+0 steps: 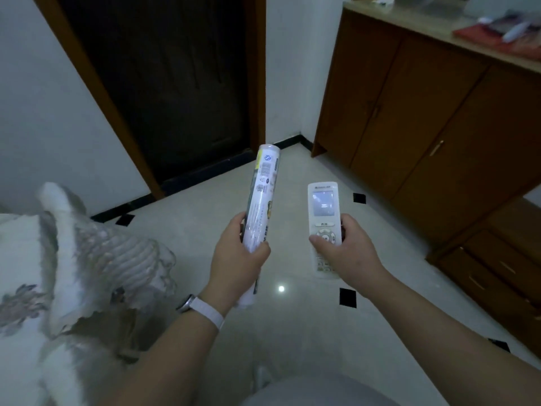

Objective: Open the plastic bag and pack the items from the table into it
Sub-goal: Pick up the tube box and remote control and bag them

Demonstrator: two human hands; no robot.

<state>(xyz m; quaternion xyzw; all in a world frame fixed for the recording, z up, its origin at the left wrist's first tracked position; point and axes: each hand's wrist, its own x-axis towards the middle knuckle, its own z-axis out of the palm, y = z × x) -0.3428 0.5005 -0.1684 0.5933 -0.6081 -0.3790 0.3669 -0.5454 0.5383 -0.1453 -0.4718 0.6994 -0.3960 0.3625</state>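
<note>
My left hand [237, 257] grips a long white roll in printed plastic wrap [262, 194], held nearly upright above the floor, its lower end poking out below my palm. My right hand [347, 253] holds a white remote control [323, 218] with a small screen facing up, my thumb resting on its round buttons. The two objects are side by side, a little apart. I see no open plastic bag in the frame.
A bed with a frilled floral cover [73, 273] fills the left. A dark door [164, 83] stands ahead. A brown wooden cabinet [424, 112] runs along the right, with red and white items [503, 33] on top. Pale tiled floor [292, 317] lies below my arms.
</note>
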